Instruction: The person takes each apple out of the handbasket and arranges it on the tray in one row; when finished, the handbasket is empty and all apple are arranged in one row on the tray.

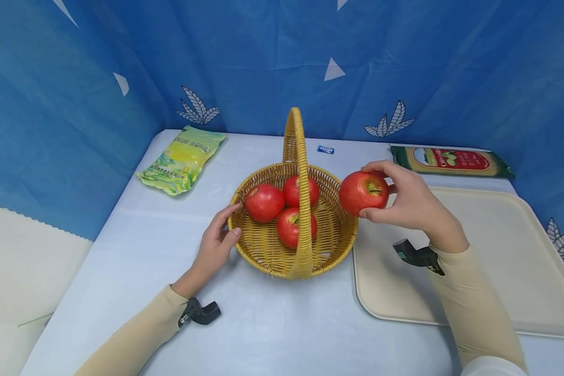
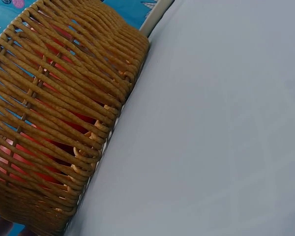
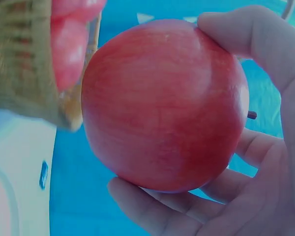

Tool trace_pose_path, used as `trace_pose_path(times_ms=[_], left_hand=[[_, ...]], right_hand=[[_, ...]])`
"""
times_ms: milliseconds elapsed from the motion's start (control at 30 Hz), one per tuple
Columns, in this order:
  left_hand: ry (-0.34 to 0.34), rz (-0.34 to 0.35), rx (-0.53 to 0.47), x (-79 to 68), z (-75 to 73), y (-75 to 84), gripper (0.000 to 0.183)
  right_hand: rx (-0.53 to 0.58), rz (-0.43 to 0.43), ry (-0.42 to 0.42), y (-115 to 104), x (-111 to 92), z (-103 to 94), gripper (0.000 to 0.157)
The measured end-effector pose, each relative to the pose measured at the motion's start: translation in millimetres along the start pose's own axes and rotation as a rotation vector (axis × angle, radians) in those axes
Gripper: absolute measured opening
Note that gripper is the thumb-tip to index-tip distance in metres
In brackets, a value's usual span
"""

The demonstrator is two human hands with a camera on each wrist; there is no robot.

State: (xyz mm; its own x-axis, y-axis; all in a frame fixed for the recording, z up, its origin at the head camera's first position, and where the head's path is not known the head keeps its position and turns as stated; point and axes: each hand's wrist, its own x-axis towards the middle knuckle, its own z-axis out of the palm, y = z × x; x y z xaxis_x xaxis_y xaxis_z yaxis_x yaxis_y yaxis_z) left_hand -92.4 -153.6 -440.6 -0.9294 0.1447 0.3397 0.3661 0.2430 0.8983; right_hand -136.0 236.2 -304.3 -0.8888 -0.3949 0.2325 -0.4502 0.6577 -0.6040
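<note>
While right hand (image 1: 411, 203) held red apple (image 1: 357, 194) between thumb and fingers by basket (image 1: 330, 230), at its right rim, smooth round skin could have slipped from fingertip grip. Bump against rim might have tipped basket, since left hand (image 1: 218, 241), fingers loosely extended, seemed only lightly set against its left side. Dropped apple could have bruised red fruits (image 1: 265, 202) inside basket.

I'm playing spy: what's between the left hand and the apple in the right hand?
The head view shows the wicker basket holding three red fruits.
</note>
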Motion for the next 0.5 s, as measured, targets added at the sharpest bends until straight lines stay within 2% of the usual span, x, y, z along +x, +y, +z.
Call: trace_pose_path(times_ms=[200,500], left_hand=[[0.005,0.003,0.014,0.1,0.0,0.7,0.052],[0.004,-0.006,0.011,0.1,0.4,1.5,0.052]], right_hand=[[0.010,0.146,0.059,17.8,-11.6,-12.9,0.080],[-0.038,0.254,0.062,45.0,-21.2,-18.6,0.078]])
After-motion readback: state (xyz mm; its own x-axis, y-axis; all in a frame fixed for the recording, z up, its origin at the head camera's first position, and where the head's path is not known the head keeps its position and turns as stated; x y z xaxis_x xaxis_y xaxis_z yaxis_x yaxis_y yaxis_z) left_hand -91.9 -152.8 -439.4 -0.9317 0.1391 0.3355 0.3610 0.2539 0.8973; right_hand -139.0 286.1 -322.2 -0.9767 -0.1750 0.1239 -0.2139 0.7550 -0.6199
